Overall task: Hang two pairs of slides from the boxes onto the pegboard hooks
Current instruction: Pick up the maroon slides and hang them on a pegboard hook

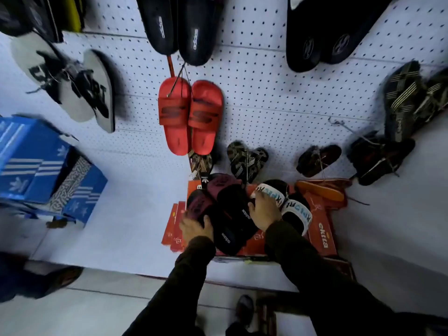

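Note:
A pair of black slides with maroon straps (226, 214) lies on the red boxes (323, 232) at the foot of the white pegboard (266, 93). My left hand (195, 226) grips the near left slide of that pair at its side. Right of it lies a pair of black slides with white lettered straps (294, 208). My right hand (264, 209) rests on the white strap of the farther one, fingers curled over it. Both arms wear dark sleeves.
Red slides (191, 117) hang mid-board, black pairs (179, 27) above, grey flip-flops (72, 86) at left, striped sandals (412, 100) at right. Smaller sandals (247, 158) hang low. Blue shoe boxes (41, 166) stack at left. An orange sole (320, 190) lies behind the boxes.

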Tool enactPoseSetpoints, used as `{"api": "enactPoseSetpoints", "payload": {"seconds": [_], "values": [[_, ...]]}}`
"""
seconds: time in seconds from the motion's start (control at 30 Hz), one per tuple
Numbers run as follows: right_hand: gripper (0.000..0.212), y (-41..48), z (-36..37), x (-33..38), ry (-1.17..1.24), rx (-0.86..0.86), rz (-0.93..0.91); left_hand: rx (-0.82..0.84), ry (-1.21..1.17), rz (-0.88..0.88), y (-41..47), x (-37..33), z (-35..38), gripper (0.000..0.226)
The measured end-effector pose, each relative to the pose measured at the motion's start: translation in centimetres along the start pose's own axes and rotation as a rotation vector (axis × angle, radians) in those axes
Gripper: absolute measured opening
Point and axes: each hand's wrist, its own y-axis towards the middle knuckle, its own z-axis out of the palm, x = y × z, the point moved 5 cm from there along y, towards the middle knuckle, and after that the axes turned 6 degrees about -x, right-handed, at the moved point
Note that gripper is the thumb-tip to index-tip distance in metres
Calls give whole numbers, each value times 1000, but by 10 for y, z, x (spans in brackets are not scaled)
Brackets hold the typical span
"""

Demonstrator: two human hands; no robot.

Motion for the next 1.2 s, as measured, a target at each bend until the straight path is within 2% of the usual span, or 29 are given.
{"api": "enactPoseSetpoints", "payload": {"seconds": [0.07, 0.13, 0.2, 0.3, 0.47, 0.57, 0.67, 0.8, 0.9, 1.2], "values": [[47, 11, 7, -1, -90, 30, 35, 143, 104, -273, -2, 25, 19, 71], [44, 20, 9, -1, -117, 33, 69, 366, -83, -449, -8, 36, 42, 58], [43, 29, 15, 5, -72, 63, 82, 464, -208, -512, -11, 32, 55, 51], [43, 37, 21, 10, 22, 87, 102, 411, -284, -537, -3, 36, 60, 49], [45, 39, 36, 7, 24, 186, 101, 377, -482, -604, 0, 51, 56, 44], [66, 36, 44, -5, 209, 260, 242, 402, -591, -626, 3, 61, 45, 41], [65, 25, 52, -13, 424, 354, 341, 412, -626, -602, 3, 66, 29, 44], [47, 7, 57, -15, 631, 313, 388, 345, -644, -524, 6, 61, 4, 47], [35, -3, 51, -4, 740, 235, 340, 322, -693, -410, 10, 46, -21, 49], [32, -14, -35, 57, 928, -166, 85, 200, -823, -41, 25, -28, -108, 48]]}}
